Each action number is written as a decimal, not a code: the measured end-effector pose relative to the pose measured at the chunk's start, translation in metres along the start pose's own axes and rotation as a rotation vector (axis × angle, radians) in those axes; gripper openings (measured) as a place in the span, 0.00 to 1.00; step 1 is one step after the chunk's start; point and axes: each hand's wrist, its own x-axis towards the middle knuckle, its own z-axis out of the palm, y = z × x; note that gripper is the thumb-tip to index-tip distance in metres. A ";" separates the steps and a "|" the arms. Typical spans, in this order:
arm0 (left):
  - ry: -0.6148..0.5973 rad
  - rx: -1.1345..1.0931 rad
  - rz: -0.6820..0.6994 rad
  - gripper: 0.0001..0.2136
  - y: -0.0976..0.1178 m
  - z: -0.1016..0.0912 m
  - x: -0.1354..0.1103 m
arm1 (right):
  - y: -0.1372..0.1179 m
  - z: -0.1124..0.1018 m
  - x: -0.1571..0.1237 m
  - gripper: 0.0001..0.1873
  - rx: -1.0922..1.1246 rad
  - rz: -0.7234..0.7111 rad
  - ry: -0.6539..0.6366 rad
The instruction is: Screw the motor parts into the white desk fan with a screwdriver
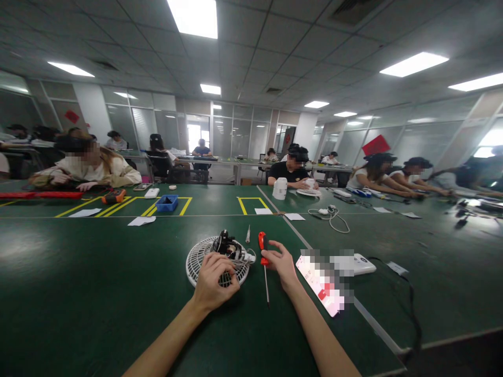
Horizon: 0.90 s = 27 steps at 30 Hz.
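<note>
A white round fan grille (196, 256) lies flat on the green table (98, 277) in front of me, with a small black motor and white wiring (228, 246) on top of it. My left hand (214, 283) rests on the grille's near edge, fingers curled onto it. My right hand (281, 262) is closed on the red handle of a screwdriver (264, 256), whose metal shaft points toward me. A small grey tool (248, 234) lies just behind the grille.
A phone (320, 285) and a white power bank (363, 264) with a black cable lie to my right. Farther back are a blue tray (167, 203), paper slips, a white jar (280, 188) and a white cable (332, 214). Several people work at tables around.
</note>
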 end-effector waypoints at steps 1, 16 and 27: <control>0.001 0.002 0.001 0.07 0.000 0.000 0.000 | -0.002 0.002 -0.001 0.35 0.097 0.011 -0.025; 0.017 0.022 -0.062 0.06 -0.005 0.001 -0.003 | -0.008 0.010 -0.005 0.35 0.457 -0.014 0.182; 0.035 0.020 -0.069 0.06 -0.006 0.001 -0.002 | -0.006 0.011 -0.005 0.36 0.432 -0.058 0.185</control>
